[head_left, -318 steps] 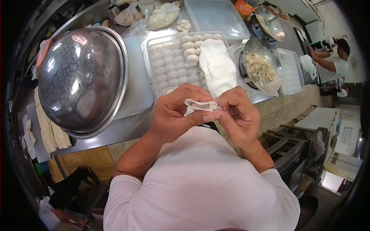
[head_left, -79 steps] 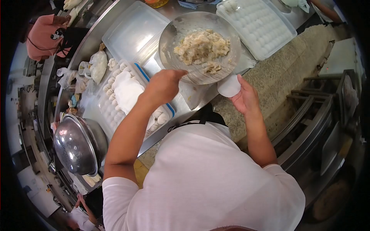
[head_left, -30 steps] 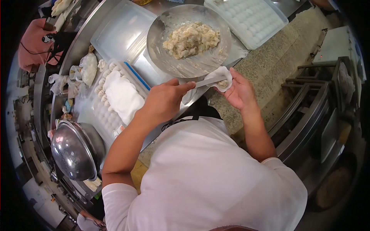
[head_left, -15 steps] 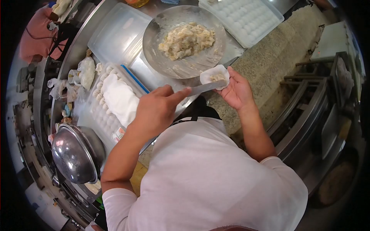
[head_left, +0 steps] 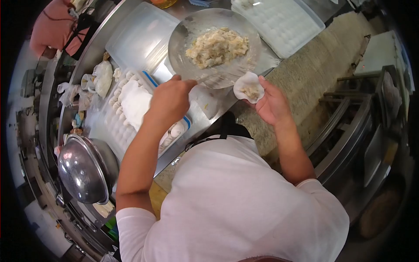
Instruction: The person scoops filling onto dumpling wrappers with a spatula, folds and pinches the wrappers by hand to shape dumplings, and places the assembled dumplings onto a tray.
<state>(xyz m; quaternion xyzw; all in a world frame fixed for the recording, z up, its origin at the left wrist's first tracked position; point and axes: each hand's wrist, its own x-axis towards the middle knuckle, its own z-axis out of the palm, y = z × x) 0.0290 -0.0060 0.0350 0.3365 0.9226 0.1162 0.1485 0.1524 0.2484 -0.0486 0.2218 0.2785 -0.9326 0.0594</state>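
My left hand [head_left: 171, 99] is closed round the handle of a flat metal filling spatula. Its blade [head_left: 208, 79] reaches over the near rim of the wide metal bowl [head_left: 183, 61] and is hard to tell from the metal behind. A mound of pale, chunky filling [head_left: 217, 47] lies in that bowl. In my right hand [head_left: 275, 105], a round white dumpling wrapper [head_left: 247, 81] rests on the fingers, held at the edge by the thumb. A small dab of filling sits on the wrapper. Spatula and wrapper are apart.
A plastic tray of dumplings [head_left: 114, 126] with a white cloth [head_left: 133, 102] stands left of my left hand. Another dumpling tray [head_left: 283, 26] is at the top right. A domed metal lid [head_left: 83, 170] lies lower left. A person in pink [head_left: 52, 26] stands far left.
My left hand has drawn the spatula off the wrapper, up and left to the bowl's near rim. The wrapper in my right hand now faces the camera more, its filling uncovered.
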